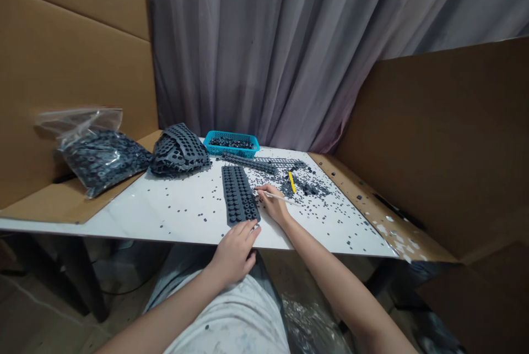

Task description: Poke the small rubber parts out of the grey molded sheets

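Observation:
A dark grey rubbery sheet [236,191] with rows of round raised pieces lies on the white table, its long side pointing away from me. My left hand [236,248] rests at its near end, fingers stretched out and lying on the edge. Beside the sheet's right side, my right hand [273,205] is closed in a pinch around a thin white stick [285,199]. The stick's tip near the sheet is too small to make out. Small dark bits [308,208] are scattered about the right hand, and a yellow strip-like tool [291,181] lies beyond it.
At the back stands a blue basket [252,145] of dark pieces. Left of it are a heap of perforated dark sheets [179,147] and a clear bag [103,161] of small parts. Dark strips [250,163] lie behind the sheet. Cardboard panels [74,56] flank the table; a curtain hangs behind.

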`<act>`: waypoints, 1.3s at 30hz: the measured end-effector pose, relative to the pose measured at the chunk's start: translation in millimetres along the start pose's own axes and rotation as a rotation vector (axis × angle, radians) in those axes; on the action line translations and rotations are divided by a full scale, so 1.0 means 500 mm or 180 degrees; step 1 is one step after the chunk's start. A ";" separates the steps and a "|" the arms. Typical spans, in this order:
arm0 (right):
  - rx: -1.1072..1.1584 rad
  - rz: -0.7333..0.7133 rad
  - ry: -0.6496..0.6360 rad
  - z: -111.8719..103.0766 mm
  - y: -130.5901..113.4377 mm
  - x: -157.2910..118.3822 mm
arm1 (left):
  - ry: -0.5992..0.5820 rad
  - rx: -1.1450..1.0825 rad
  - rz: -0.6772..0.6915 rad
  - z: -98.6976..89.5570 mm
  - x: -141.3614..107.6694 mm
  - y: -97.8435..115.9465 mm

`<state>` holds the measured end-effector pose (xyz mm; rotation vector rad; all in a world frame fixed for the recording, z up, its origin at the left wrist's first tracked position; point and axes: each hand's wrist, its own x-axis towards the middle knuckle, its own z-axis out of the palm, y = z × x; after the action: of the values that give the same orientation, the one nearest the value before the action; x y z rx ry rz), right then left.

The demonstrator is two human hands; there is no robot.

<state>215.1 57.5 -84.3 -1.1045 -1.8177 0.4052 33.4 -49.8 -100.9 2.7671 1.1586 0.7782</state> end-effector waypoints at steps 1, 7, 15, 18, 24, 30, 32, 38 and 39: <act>0.0065 0.0033 -0.0022 -0.002 0.000 0.000 | 0.0006 -0.0001 -0.0001 0.000 0.000 0.000; 0.0327 0.0080 -0.0456 -0.002 0.001 0.004 | 0.0007 0.0000 0.0004 0.001 0.000 -0.002; 0.0289 0.0017 -0.0527 0.000 0.003 0.004 | -0.0001 0.0047 0.0002 -0.001 0.001 0.000; 0.0134 -0.0105 -0.0495 0.002 0.003 0.005 | -0.0016 0.0059 0.0005 0.001 0.001 -0.001; -0.0226 -0.0186 -0.0399 0.008 0.016 0.019 | -0.0031 0.0037 0.0017 0.001 0.001 -0.004; -0.0397 0.0031 0.0108 0.000 0.039 0.029 | -0.0079 -0.0073 -0.0022 0.001 0.002 0.002; -0.0375 0.0078 0.0148 -0.003 0.038 0.028 | -0.0097 -0.0091 -0.0018 -0.001 0.002 0.004; -0.0282 0.0136 0.0021 -0.008 0.024 0.026 | -0.0167 -0.0016 -0.0051 -0.012 0.004 0.007; -0.0292 0.0154 0.0028 -0.008 0.022 0.026 | -0.0172 -0.0014 -0.0037 -0.013 0.004 0.008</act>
<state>222.1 73.4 -82.5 -1.2135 -1.8198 0.3475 34.0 -52.4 -93.5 2.7572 1.1609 0.6992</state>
